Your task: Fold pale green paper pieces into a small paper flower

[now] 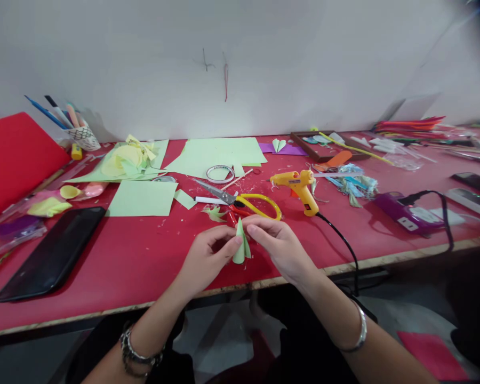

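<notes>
A folded piece of light green paper point(239, 252), narrowing to a point at the top, stands between my two hands near the table's front edge. My left hand point(210, 253) pinches its left side between thumb and fingers. On the other side, the thumb and fingertips of my right hand point(282, 246) close on the paper's right edge. Just beyond my hands lie scissors point(260, 204) with yellow handles, a white marker point(210, 201) and a green paper cutout point(215, 214). Something red under the scissors is partly hidden.
A yellow glue gun point(297, 188) lies to the right, its black cord running over the front edge. A purple power adapter point(408, 213) is farther right. Left are a black phone point(54, 256) and green paper point(142, 198). A tape roll point(220, 174) and a wooden tray point(326, 154) lie behind.
</notes>
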`<state>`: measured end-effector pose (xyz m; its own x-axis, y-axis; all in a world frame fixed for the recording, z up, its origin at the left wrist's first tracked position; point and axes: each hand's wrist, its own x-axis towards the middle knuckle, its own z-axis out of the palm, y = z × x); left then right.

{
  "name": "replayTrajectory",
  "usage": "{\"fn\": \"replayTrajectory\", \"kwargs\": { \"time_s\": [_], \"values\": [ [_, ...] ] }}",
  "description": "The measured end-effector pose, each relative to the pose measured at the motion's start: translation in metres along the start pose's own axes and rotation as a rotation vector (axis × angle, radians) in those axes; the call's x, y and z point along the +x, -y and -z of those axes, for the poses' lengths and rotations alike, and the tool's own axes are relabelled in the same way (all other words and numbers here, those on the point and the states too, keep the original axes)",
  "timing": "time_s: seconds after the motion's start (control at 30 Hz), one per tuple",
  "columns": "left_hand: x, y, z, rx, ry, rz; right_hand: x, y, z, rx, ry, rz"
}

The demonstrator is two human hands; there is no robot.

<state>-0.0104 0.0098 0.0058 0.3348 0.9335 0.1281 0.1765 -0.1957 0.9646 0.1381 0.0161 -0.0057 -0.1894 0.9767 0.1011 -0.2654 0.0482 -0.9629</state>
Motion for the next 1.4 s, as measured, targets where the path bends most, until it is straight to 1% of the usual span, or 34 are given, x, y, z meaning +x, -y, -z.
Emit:
{"fn": "replayTrajectory", "kwargs": {
  "time_s": [0.1,0.17,0.33,0.5,0.6,0.67,0.9,1.03,1.2,1.3,1.4],
  "values": [
    [-0.001,-0.001,0.002,-0.005,-0.012,0.032,0.000,0.001,0.000,-0.049,0.060,0.002],
    [-0.002,0.000,0.002,-0.015,-0.001,0.047,0.000,0.001,0.000,-0.047,0.072,-0.010],
    [-0.001,0.002,0.001,-0.048,0.028,0.058,0.000,-0.005,-0.003,0.067,0.053,-0.062],
    [-0.001,0.003,0.001,-0.141,0.038,0.077,-0.002,-0.007,-0.005,0.158,0.130,-0.066],
    [0.000,0.003,0.002,-0.207,0.009,0.096,-0.003,-0.008,-0.005,0.136,0.148,-0.069],
    [0.000,0.004,0.002,-0.221,-0.008,0.107,-0.002,-0.009,-0.005,0.102,0.139,-0.071],
    [0.001,0.004,0.000,-0.187,-0.007,0.124,-0.002,-0.008,-0.007,0.054,0.107,-0.070],
    [0.000,0.005,-0.001,-0.196,-0.019,0.125,-0.003,-0.009,-0.008,0.081,0.072,-0.067],
    [0.000,0.004,-0.003,-0.207,-0.039,0.141,-0.002,-0.013,-0.010,0.072,0.080,-0.065],
    [0.000,0.004,-0.002,-0.192,-0.064,0.139,-0.003,-0.012,-0.011,-0.008,0.024,-0.027],
    [0.001,0.005,0.001,-0.192,-0.122,0.122,-0.005,-0.008,-0.012,-0.165,-0.032,0.063]
  ]
}}
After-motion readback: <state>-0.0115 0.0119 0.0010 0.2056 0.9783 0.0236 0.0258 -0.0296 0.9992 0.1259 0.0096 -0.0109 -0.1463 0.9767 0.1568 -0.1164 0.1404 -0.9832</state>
